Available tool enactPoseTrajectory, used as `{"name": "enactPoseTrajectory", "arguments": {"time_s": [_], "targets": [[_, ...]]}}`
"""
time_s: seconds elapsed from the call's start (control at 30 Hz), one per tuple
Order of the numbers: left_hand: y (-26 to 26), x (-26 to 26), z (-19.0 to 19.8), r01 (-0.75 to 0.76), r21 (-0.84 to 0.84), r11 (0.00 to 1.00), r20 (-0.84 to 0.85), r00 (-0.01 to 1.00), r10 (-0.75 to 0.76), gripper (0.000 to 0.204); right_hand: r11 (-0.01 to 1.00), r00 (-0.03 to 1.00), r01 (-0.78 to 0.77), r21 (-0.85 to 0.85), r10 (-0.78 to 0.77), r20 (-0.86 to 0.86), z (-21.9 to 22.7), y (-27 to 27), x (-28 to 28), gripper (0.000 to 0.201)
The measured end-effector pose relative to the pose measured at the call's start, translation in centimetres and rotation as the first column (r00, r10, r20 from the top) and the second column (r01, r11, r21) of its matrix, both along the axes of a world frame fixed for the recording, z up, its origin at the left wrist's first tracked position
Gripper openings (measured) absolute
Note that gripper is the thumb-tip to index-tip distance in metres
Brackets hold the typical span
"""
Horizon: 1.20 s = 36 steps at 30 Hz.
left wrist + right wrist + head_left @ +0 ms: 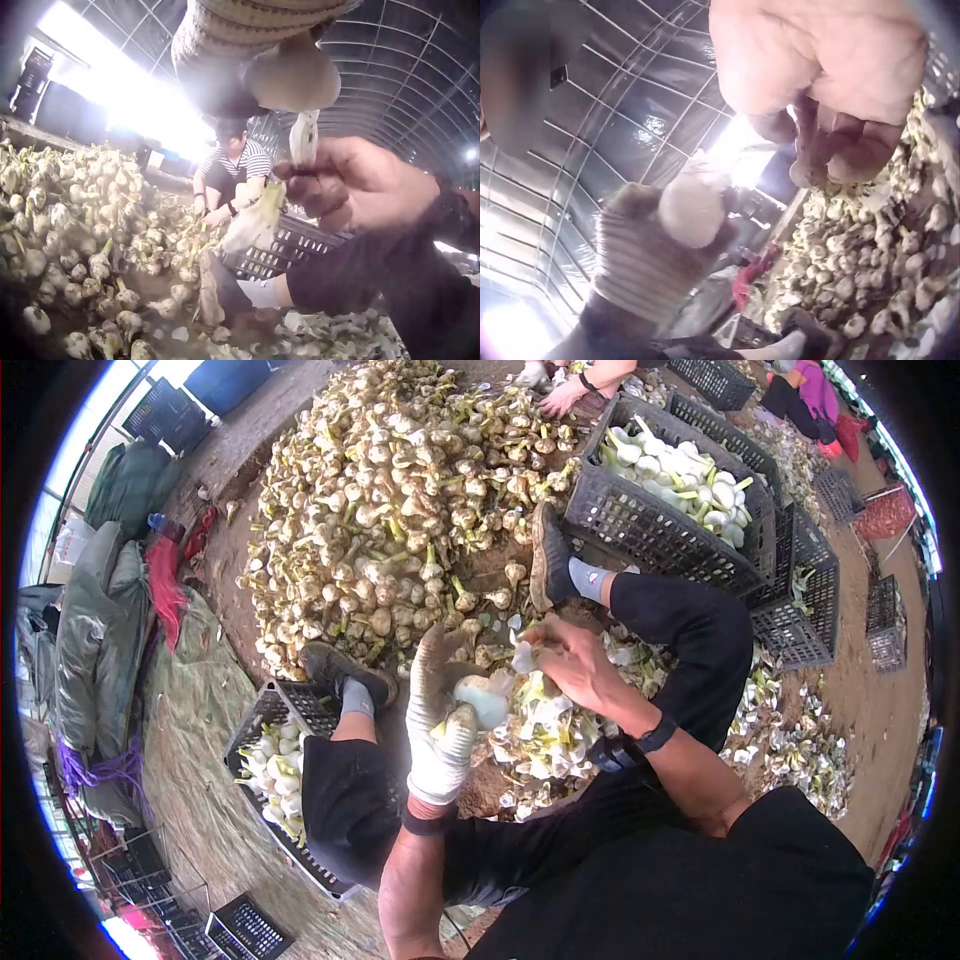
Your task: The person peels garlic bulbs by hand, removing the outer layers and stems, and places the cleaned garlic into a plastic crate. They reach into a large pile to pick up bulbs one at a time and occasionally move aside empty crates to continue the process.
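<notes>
Greenhouse dirt floor, garlic heap (400, 510) ahead. Head view: gloved left hand (440, 735) grips peeled bulb (483, 698); right hand (570, 660) just right of it, pinching skin (523, 655). Left wrist view: skin strip (303, 139) hangs below bulb (294, 75), right fingers (315, 184) clamped on its lower end. Right wrist view: bulb (692, 210) sits lower-left of curled fingers (832, 154).

The left hand's glove (438, 722) hides most of the garlic bulb (483, 698).
</notes>
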<state>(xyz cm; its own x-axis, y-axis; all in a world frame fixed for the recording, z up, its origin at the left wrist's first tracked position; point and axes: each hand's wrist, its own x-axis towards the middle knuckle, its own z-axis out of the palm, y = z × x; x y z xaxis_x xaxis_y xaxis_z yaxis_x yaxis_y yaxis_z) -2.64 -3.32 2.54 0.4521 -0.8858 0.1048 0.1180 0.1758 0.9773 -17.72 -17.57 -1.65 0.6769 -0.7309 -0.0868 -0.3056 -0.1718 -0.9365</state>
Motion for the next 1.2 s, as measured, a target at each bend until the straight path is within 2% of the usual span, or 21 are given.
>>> {"name": "enactPoseTrajectory", "arguments": {"time_s": [0.03,0.07,0.1,0.13,0.17,0.2,0.23,0.27,0.33,0.37,0.53,0.6,0.73,0.8,0.87,0.93,1.0,1.03,1.07,1.13,1.2], "targets": [[-0.1,0.0,-0.1,0.006,-0.005,1.000,-0.004,1.000,-0.006,0.093,0.971,0.997,-0.033,0.238,0.017,0.070,1.8,0.7,0.1,0.025],[-0.2,0.0,-0.3,0.012,-0.009,1.000,-0.007,1.000,-0.012,0.093,0.884,0.990,-0.080,0.460,0.016,0.142,3.1,1.4,0.2,0.029],[-0.4,0.0,-0.7,0.032,-0.060,0.998,-0.019,0.999,-0.033,0.086,0.898,0.983,-0.135,0.418,0.067,0.173,3.5,2.2,0.3,0.033],[-0.4,0.0,-0.9,0.030,-0.055,0.998,-0.015,0.999,-0.031,0.086,0.926,0.953,-0.194,0.324,0.100,0.286,2.9,3.0,0.5,0.038],[-0.5,0.0,-0.9,0.016,-0.037,0.999,0.013,1.000,-0.016,0.082,0.976,0.947,-0.186,0.116,0.147,0.284,1.6,3.3,0.7,0.039],[-0.4,0.0,-1.0,0.002,-0.019,1.000,0.039,0.999,-0.002,0.078,0.981,0.943,-0.171,-0.096,0.191,0.271,1.6,3.6,1.4,0.041],[-0.3,0.1,-1.1,0.002,-0.015,1.000,0.039,0.999,-0.002,0.078,0.988,0.978,-0.123,-0.088,0.136,0.157,3.1,4.0,1.3,0.025],[-0.1,0.2,-1.2,-0.008,0.022,1.000,0.095,0.995,0.006,0.074,0.989,0.978,-0.123,-0.087,0.136,0.157,2.9,4.1,1.3,0.025],[0.1,0.2,-1.3,-0.033,0.094,0.995,0.202,0.979,0.014,0.070,0.973,0.928,-0.221,-0.062,0.229,0.292,3.3,4.0,1.8,0.024],[0.0,0.0,-1.1,-0.024,0.059,0.998,0.139,0.990,0.015,0.069,0.968,0.962,-0.242,-0.060,0.248,0.113,4.1,4.0,1.4,0.021],[0.3,-0.2,-1.0,-0.023,0.019,1.000,0.065,0.998,0.022,0.064,0.967,0.963,-0.216,-0.136,0.234,0.132,3.7,5.5,1.5,0.012],[1.0,-0.6,-1.3,-0.016,-0.016,1.000,-0.088,0.996,0.014,0.065,0.940,0.986,-0.092,-0.329,0.132,0.102,2.0,6.6,1.6,0.011],[0.3,-0.5,-1.3,-0.060,-0.039,0.997,-0.142,0.988,0.054,0.069,0.951,0.981,-0.044,-0.305,0.098,0.165,1.7,6.6,1.7,0.015],[0.1,-0.2,-2.0,-0.150,0.204,0.968,-0.158,0.970,0.183,0.055,0.963,0.971,0.012,-0.269,0.053,0.232,2.0,6.3,1.7,0.014],[0.2,0.1,-3.4,-0.070,0.324,0.944,-0.070,0.993,0.098,0.046,0.965,0.979,0.031,-0.261,0.024,0.204,2.3,6.0,1.7,0.014],[-0.2,-0.1,-4.0,-0.016,0.358,0.934,-0.171,0.982,0.082,0.046,0.964,0.983,0.050,-0.260,-0.002,0.181,2.1,4.8,1.8,0.014],[-0.2,-0.4,-3.3,-0.057,0.342,0.938,-0.158,0.980,0.117,0.045,0.985,1.000,0.030,-0.169,-0.030,0.002,0.8,3.6,1.1,0.015],[-0.5,-0.4,-2.8,-0.107,0.312,0.944,-0.129,0.980,0.154,0.044,0.951,0.995,0.029,-0.308,0.001,0.098,0.1,3.4,1.0,0.017],[-0.7,-0.4,-2.7,-0.156,0.281,0.947,-0.103,0.976,0.191,0.043,0.952,0.995,0.030,-0.304,0.000,0.096,-0.4,3.6,0.7,0.017],[-1.0,-0.3,-3.1,-0.162,0.277,0.947,-0.088,0.977,0.193,0.042,0.952,0.977,-0.092,-0.292,0.143,0.157,-0.4,4.5,0.4,0.016],[-1.0,-0.7,-2.7,-0.182,0.307,0.934,-0.097,0.970,0.221,0.036,0.950,0.977,-0.141,-0.280,0.178,0.115,-0.5,5.2,0.5,0.018]]}}
